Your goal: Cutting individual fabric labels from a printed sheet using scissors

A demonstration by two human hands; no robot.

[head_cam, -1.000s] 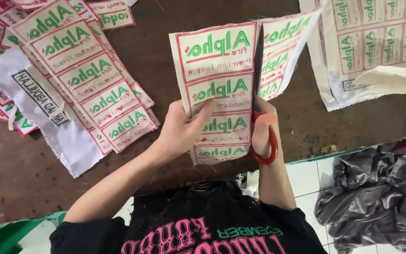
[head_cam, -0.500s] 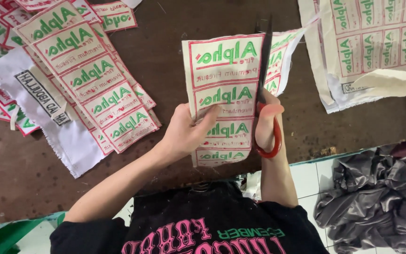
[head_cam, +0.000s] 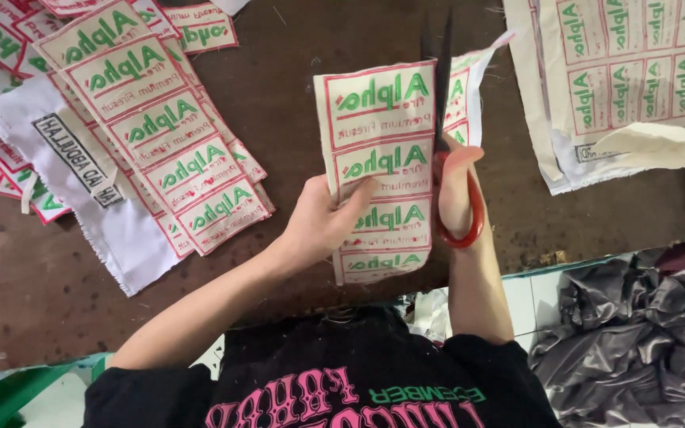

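Red-handled scissors [head_cam: 447, 150], one label strip [head_cam: 380, 170]

The label strip [head_cam: 382, 170] is matt woven cloth with frayed edges; the scissors [head_cam: 445, 135] have dark metal blades and glossy red plastic handles; the table [head_cam: 295, 95] is rough brown wood.

Bare brown table [head_cam: 303, 55] lies open between the cut label strips [head_cam: 160, 150] on the left and the held strip of labels [head_cam: 382, 166], wide enough for a hand to pass. More bare table shows between the scissors [head_cam: 445, 143] and the uncut label sheet [head_cam: 628, 79] on the right. The left hand [head_cam: 323, 226] and right hand [head_cam: 453, 186] block the near edge. Dark cloth [head_cam: 636, 341] fills the floor beside the table.
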